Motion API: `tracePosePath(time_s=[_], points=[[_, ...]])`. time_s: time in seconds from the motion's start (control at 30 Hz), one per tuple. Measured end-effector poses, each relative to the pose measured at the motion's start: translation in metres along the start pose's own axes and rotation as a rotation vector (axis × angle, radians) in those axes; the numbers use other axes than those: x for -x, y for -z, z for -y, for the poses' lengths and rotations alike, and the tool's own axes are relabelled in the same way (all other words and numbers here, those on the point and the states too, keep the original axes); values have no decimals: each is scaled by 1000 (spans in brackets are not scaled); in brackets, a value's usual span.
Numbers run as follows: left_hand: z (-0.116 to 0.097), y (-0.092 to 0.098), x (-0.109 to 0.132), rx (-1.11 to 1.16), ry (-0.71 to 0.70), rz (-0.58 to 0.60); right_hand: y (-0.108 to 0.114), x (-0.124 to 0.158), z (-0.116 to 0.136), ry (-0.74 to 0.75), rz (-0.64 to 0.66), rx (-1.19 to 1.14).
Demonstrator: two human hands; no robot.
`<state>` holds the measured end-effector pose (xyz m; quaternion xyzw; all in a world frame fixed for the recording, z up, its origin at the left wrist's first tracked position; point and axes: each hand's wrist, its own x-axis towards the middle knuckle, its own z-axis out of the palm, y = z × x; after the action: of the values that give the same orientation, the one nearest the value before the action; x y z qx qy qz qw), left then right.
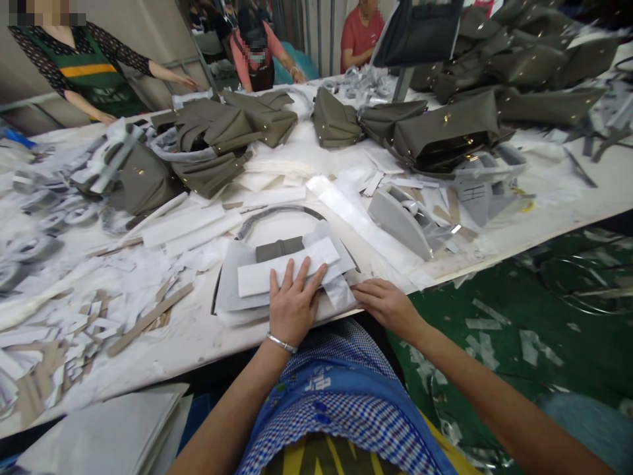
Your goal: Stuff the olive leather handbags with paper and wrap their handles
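Observation:
My left hand (293, 305) lies flat, fingers spread, on a white folded paper strip (262, 276) that wraps a flat bag piece (232, 290) at the table's near edge. A dark olive tab (278, 249) and a curved grey handle (277, 214) show just beyond the strip. My right hand (384, 303) rests beside it on the right, fingers curled at the wrapping's right corner (341, 293), pinching or pressing the thin paper there.
The white worktable (198, 333) is littered with paper scraps, cardboard strips (148, 318) and tape rolls (30, 247). Several olive handbags (445, 128) pile up at the back. Other people (84, 63) work at the far side. Green floor (519, 310) lies to the right.

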<state>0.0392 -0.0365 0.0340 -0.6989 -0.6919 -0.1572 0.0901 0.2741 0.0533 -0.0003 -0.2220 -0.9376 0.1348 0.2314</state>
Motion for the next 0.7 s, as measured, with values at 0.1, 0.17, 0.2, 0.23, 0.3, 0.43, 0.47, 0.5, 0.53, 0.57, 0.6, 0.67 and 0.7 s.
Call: tracePosePath(time_s=[0.1, 0.17, 0.2, 0.23, 0.3, 0.43, 0.47, 0.5, 0.53, 0.57, 0.6, 0.67, 0.7], points=[[0, 0, 0, -6, 2, 8, 3, -16, -3, 18, 68, 9], [0, 0, 0, -13, 6, 10, 2, -24, -5, 37, 70, 28], [-1, 0, 0, -16, 7, 13, 0, -27, -5, 55, 52, 41], [-1, 1, 0, -20, 7, 18, -2, -29, -5, 80, 27, 55], [-2, 1, 0, -29, 9, 25, -7, -29, -3, 136, -26, 90], [-1, 1, 0, -46, 8, 12, -13, -22, 7, 202, -97, 107], [-1, 1, 0, -48, 7, 9, -13, -19, 11, 209, -109, 98], [0, 1, 0, -48, 5, 6, -14, -16, 15, 214, -117, 86], [0, 0, 0, -46, 3, 4, -14, -12, 18, 219, -118, 72], [1, 0, 0, -45, 3, 2, -15, -8, 22, 224, -117, 59], [1, -1, 0, -43, 4, 0, -15, -5, 26, 226, -119, 50], [2, -2, 0, -35, 6, -3, -15, 1, 32, 229, -125, 42], [2, -3, -1, -31, 6, -4, -15, 3, 34, 223, -129, 43]])
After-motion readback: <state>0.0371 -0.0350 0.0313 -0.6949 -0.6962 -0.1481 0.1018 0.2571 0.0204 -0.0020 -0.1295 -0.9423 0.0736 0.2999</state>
